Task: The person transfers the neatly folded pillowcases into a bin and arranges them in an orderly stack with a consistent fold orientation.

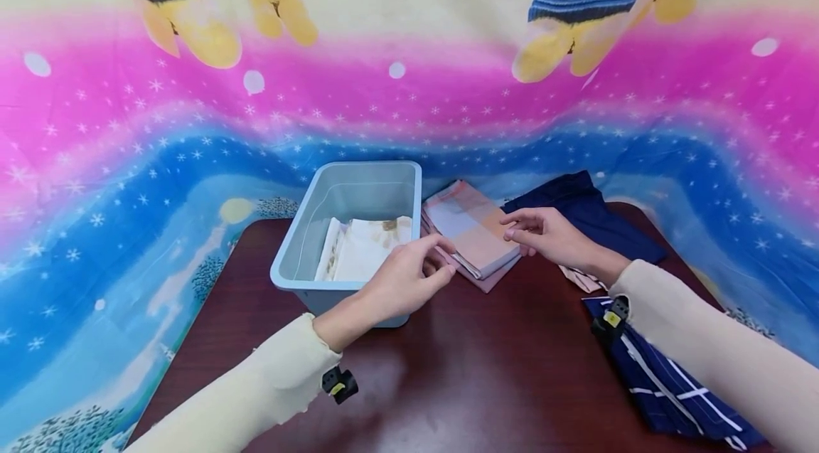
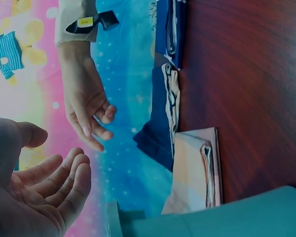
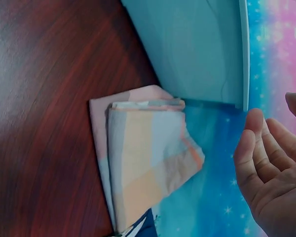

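My left hand (image 1: 409, 274) hovers beside the right wall of a grey-blue plastic bin (image 1: 301, 240), its fingers loosely bent and nothing between them. Folded white cloth (image 1: 365, 250) with brownish patches lies inside the bin. To the right, my right hand (image 1: 549, 234) is held in the air, also with nothing in it, fingers relaxed. Below and between the hands lies a folded plaid cloth (image 1: 476, 229) in pink, orange and pale grey. In the right wrist view the plaid cloth (image 3: 148, 153) sits on the table next to the bin, apart from the right hand (image 3: 274, 168).
Dark navy folded cloth (image 1: 576, 204) lies behind the right hand. Nearer on the right is a navy garment with white stripes (image 1: 684, 382), partly under the right forearm. All rest on a dark red-brown wooden table (image 1: 486, 368). A printed curtain (image 1: 397, 104) hangs behind it.
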`<state>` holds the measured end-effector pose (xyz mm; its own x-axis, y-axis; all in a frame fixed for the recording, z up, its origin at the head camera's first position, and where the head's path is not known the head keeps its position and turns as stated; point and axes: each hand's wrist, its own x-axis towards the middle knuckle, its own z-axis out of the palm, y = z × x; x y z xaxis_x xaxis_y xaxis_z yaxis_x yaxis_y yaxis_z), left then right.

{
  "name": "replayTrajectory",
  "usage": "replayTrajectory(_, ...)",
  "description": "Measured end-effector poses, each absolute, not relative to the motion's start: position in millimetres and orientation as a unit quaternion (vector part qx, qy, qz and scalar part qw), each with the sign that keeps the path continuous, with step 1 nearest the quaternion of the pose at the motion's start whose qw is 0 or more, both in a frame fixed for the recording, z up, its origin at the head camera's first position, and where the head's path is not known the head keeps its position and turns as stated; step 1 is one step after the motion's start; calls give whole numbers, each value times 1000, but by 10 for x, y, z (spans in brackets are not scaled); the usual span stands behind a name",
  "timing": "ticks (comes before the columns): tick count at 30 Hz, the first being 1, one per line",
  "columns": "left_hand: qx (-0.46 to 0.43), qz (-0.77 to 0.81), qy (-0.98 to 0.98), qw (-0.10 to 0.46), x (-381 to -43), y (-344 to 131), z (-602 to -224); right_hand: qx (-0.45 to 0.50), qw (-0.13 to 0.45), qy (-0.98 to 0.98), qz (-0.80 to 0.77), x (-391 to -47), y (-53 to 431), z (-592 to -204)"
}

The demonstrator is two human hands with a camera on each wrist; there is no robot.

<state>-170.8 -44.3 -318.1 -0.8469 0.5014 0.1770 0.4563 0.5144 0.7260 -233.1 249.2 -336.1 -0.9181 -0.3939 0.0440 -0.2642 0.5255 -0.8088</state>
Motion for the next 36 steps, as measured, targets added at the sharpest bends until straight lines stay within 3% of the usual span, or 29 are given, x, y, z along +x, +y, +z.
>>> replayTrajectory(17,286,395,869,85,-1628,-150,-3432,-153,70,892,-420,-2456,2747,-3573)
replayTrajectory(36,240,413,872,110,-1722,9,-3902,-138,76,901,-404,-2594,2821,-3786)
